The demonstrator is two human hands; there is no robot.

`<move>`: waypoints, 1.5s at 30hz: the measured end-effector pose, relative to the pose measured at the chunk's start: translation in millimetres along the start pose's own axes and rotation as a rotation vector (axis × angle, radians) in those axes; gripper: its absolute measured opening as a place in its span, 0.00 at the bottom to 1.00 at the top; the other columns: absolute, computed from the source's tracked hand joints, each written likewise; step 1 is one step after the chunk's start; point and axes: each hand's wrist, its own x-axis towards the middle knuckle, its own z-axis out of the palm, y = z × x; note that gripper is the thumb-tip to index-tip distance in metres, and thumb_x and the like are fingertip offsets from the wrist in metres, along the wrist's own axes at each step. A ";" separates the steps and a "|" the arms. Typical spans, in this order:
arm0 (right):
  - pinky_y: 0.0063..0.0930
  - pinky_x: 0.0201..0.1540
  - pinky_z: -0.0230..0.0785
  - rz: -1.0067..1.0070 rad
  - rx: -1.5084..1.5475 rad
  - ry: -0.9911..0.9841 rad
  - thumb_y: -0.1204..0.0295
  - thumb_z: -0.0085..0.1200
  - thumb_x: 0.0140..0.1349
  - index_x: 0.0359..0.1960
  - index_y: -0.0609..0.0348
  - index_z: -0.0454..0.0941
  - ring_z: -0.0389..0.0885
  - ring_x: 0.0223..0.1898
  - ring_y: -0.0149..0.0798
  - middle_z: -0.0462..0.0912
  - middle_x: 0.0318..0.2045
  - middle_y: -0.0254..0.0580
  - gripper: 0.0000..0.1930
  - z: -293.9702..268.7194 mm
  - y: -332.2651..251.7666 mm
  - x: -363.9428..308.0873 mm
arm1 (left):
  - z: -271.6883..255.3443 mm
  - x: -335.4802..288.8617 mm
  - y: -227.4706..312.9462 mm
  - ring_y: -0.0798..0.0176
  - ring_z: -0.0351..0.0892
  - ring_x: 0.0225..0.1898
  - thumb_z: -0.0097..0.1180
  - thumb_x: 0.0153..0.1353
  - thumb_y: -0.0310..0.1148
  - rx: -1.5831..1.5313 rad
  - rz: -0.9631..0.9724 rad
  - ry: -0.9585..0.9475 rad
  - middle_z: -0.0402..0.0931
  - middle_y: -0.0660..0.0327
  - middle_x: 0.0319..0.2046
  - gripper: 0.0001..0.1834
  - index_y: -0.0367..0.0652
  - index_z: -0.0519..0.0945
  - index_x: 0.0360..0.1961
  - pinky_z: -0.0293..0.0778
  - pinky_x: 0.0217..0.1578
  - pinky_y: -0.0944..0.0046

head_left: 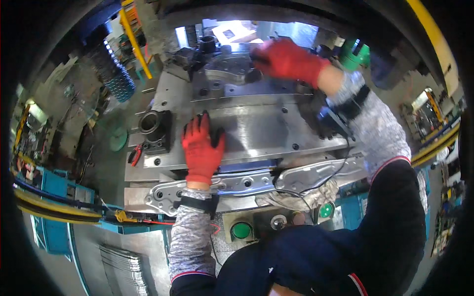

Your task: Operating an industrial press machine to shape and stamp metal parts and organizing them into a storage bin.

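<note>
My left hand (203,150), in a red work glove, rests on the flat steel die plate (252,126) with its fingers stretched out. Just beyond it lies a raised, contoured steel block (227,68) on the die. My right hand (291,61), also red-gloved, reaches to the far side next to that block. Motion blurs its fingers, and whether they hold anything is unclear. Along the plate's near edge lies a long stamped metal part (242,182) with holes, below my left palm. A second similar stamped part (311,176) lies to its right.
A round guide bushing (149,122) stands left of my left hand, red-handled pliers (134,155) beside it. Nearer me are a crumpled rag (308,196), a thin black cable and green push buttons (241,230). Stacked metal sheets (123,271) lie lower left. Yellow posts (136,39) flank the press.
</note>
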 end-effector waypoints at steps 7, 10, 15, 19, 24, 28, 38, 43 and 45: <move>0.41 0.36 0.69 -0.014 -0.463 -0.333 0.66 0.52 0.45 0.31 0.59 0.76 0.76 0.34 0.46 0.76 0.30 0.45 0.12 51.0 -23.9 -157.3 | 13.0 -3.5 -8.8 0.43 0.64 0.58 0.57 0.55 0.46 -0.030 0.074 0.004 0.65 0.46 0.59 0.33 0.43 0.67 0.60 0.56 0.59 0.48; 0.43 0.46 0.67 -0.090 -0.459 -0.107 0.65 0.52 0.50 0.35 0.58 0.78 0.75 0.40 0.46 0.77 0.34 0.45 0.13 67.6 -28.5 -184.2 | 10.9 -2.0 -9.1 0.44 0.67 0.56 0.58 0.54 0.44 -0.035 0.089 0.022 0.67 0.48 0.58 0.32 0.42 0.69 0.59 0.59 0.58 0.50; 0.47 0.58 0.59 0.092 -0.262 -0.169 0.61 0.53 0.55 0.46 0.55 0.76 0.73 0.48 0.47 0.75 0.46 0.45 0.19 45.3 -46.4 -203.7 | 6.4 -0.4 -4.7 0.46 0.69 0.54 0.58 0.54 0.43 0.006 0.106 -0.008 0.71 0.50 0.54 0.30 0.42 0.71 0.57 0.64 0.55 0.52; 0.47 0.58 0.60 0.018 0.078 -0.008 0.62 0.57 0.53 0.50 0.56 0.74 0.71 0.52 0.49 0.72 0.51 0.47 0.23 6.0 -89.4 -238.9 | -1.4 -2.5 -8.4 0.46 0.70 0.54 0.58 0.54 0.43 0.031 0.086 -0.008 0.72 0.50 0.53 0.30 0.44 0.71 0.57 0.64 0.55 0.52; 0.45 0.58 0.60 0.184 0.116 -0.326 0.53 0.64 0.42 0.59 0.60 0.65 0.67 0.57 0.52 0.69 0.56 0.53 0.41 71.8 -89.1 -352.2 | 4.0 1.8 -4.0 0.47 0.69 0.55 0.58 0.54 0.43 0.041 0.092 -0.013 0.72 0.51 0.53 0.29 0.45 0.71 0.58 0.63 0.56 0.53; 0.49 0.62 0.55 0.328 0.183 -0.525 0.49 0.68 0.35 0.63 0.61 0.59 0.64 0.60 0.56 0.65 0.58 0.59 0.52 136.9 -61.3 -390.6 | 5.5 2.5 0.0 0.47 0.68 0.56 0.58 0.55 0.42 0.029 0.094 -0.013 0.72 0.52 0.54 0.29 0.45 0.71 0.57 0.61 0.57 0.53; 0.49 0.61 0.57 0.206 0.321 -0.369 0.53 0.69 0.33 0.63 0.61 0.58 0.63 0.58 0.61 0.64 0.57 0.67 0.53 120.1 -56.8 -379.7 | 2.0 -2.6 -6.6 0.45 0.69 0.54 0.61 0.50 0.41 -0.025 0.038 -0.010 0.72 0.49 0.53 0.31 0.44 0.72 0.57 0.62 0.57 0.52; 0.52 0.60 0.58 0.220 0.309 -0.253 0.52 0.71 0.31 0.61 0.60 0.62 0.62 0.58 0.64 0.61 0.58 0.64 0.52 4.0 -78.9 -349.0 | 1.0 -2.5 -8.4 0.45 0.67 0.57 0.60 0.49 0.44 -0.043 0.035 -0.016 0.70 0.47 0.55 0.33 0.43 0.71 0.57 0.60 0.58 0.49; 0.52 0.60 0.58 0.247 0.235 -0.205 0.54 0.71 0.31 0.61 0.60 0.62 0.62 0.58 0.64 0.61 0.58 0.64 0.52 -43.5 -86.4 -317.6 | 5.6 -1.8 -1.0 0.45 0.66 0.57 0.59 0.50 0.45 0.002 0.023 -0.025 0.69 0.47 0.55 0.33 0.42 0.70 0.57 0.59 0.58 0.48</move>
